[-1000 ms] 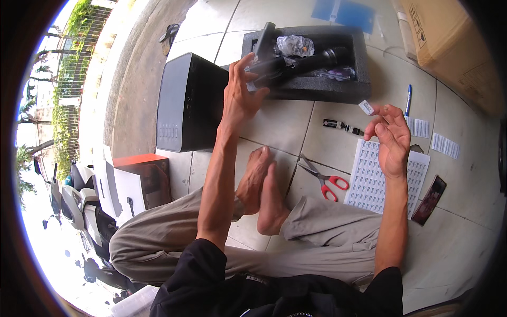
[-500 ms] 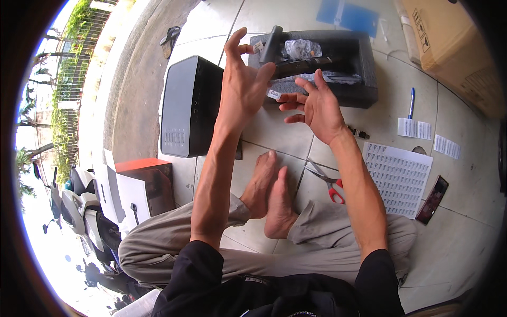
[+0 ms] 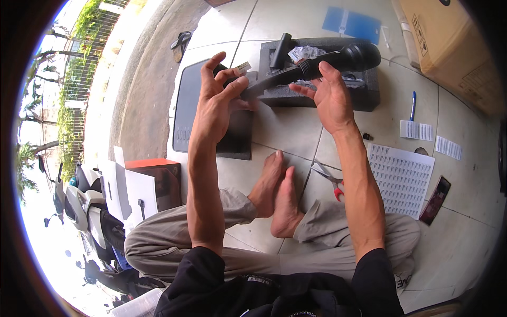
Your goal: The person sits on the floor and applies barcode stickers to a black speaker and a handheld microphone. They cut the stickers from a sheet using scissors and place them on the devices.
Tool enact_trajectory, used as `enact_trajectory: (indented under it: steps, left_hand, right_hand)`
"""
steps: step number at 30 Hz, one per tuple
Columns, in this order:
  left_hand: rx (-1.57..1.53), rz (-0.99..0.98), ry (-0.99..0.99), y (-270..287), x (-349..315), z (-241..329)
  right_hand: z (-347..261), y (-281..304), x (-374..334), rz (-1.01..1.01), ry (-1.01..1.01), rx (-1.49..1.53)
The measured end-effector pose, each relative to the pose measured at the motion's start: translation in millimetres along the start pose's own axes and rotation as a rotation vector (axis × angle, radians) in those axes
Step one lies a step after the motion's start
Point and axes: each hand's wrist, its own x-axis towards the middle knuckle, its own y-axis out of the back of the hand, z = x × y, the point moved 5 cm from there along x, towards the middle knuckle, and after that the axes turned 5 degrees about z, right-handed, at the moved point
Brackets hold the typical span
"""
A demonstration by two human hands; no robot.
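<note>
A black handheld microphone (image 3: 303,70) is held slantwise above the foam box, its thick round head (image 3: 364,56) to the right. My left hand (image 3: 214,103) pinches the thin end of its handle, which is blurred. A small white label (image 3: 243,67) clings to a fingertip of that hand. My right hand (image 3: 334,103) is under the microphone's middle, thumb up against it and fingers spread. The dark grey foam box (image 3: 372,95) lies below, holding a black cylinder (image 3: 280,51) and crumpled clear plastic wrap (image 3: 306,53).
A black speaker (image 3: 195,100) stands left, an opened carton (image 3: 163,182) nearer. Red-handled scissors (image 3: 336,186), a label sheet (image 3: 398,182), a phone (image 3: 435,201), a blue pen (image 3: 413,105) and label strips (image 3: 415,129) lie right. A cardboard box (image 3: 449,53) stands far right, near a blue folder (image 3: 353,25).
My left hand has moved left and down with the microphone's handle end. The microphone's head now shows plainly over the box. My right hand has come closer beneath it. The view has shifted slightly.
</note>
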Motion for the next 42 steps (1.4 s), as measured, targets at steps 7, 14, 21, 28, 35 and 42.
enact_trajectory:
  steps: [7, 14, 21, 28, 35, 42]
  left_hand:
    - [-0.001, 0.018, 0.007, -43.7, -41.2, 10.1]
    - [-0.009, -0.069, 0.108, -111.5, -66.4, 9.8]
    - [0.232, -0.096, -0.068, -154.1, -90.3, 41.4]
    - [0.301, -0.134, -0.133, -189.3, -108.2, 43.0]
    - [0.294, -0.122, -0.114, -196.4, -109.8, 31.8]
    - [0.287, -0.113, -0.121, -197.2, -110.5, 26.9]
  right_hand:
    - [-52.8, 36.6, -92.9, 0.092, 0.033, -0.329]
    - [-78.2, 65.5, -119.1, 0.129, 0.084, -0.33]
    - [-107.7, 92.9, -127.2, 0.204, 0.095, -0.333]
    - [-125.9, 98.2, -135.4, 0.286, 0.104, -0.239]
    - [-130.5, 96.3, -137.3, 0.297, 0.086, -0.213]
    - [-129.6, 96.7, -137.4, 0.305, 0.092, -0.196]
